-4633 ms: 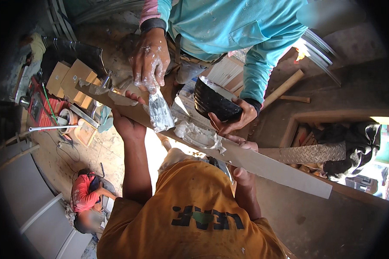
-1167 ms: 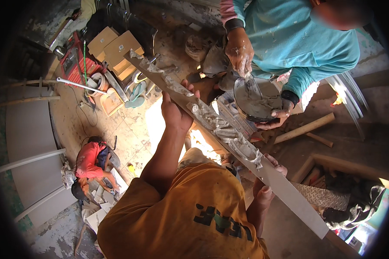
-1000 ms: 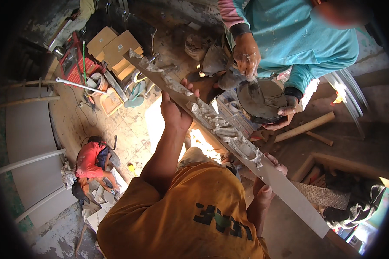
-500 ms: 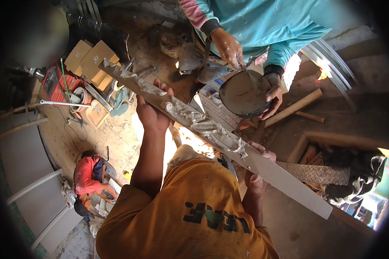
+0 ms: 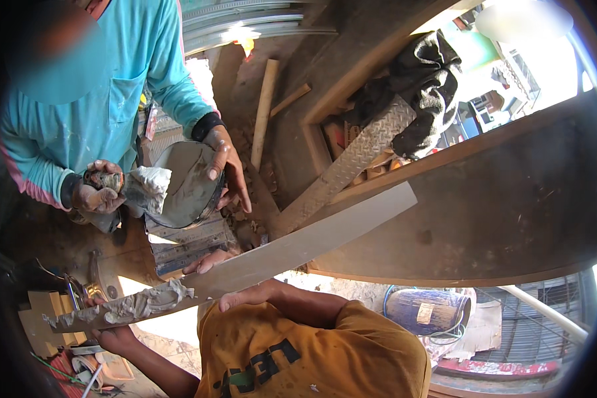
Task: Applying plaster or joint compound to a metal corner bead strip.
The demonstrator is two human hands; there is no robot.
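Note:
A long, flat pale strip of board slants in front of me, rising toward the right. Lumpy wet plaster lies along its left part, while the right part is bare. Near the plastered end, my left hand is closed round the strip, its fingers partly hidden behind it. My right hand grips the strip about midway, thumb on the near edge and fingertips past the far edge. Across from me, a co-worker in a teal shirt holds a trowel loaded with plaster beside a round tub of grey plaster.
A textured metal plank leans behind the strip, near a wooden-framed opening with dark cloth. Wooden poles stand beyond the tub. A blue drum lies at the right, and cardboard boxes sit at the lower left.
My view has swung to the right. The strip, still in both hands, now rises rightward instead of dropping. The co-worker's trowel has come out of the tub with plaster on it.

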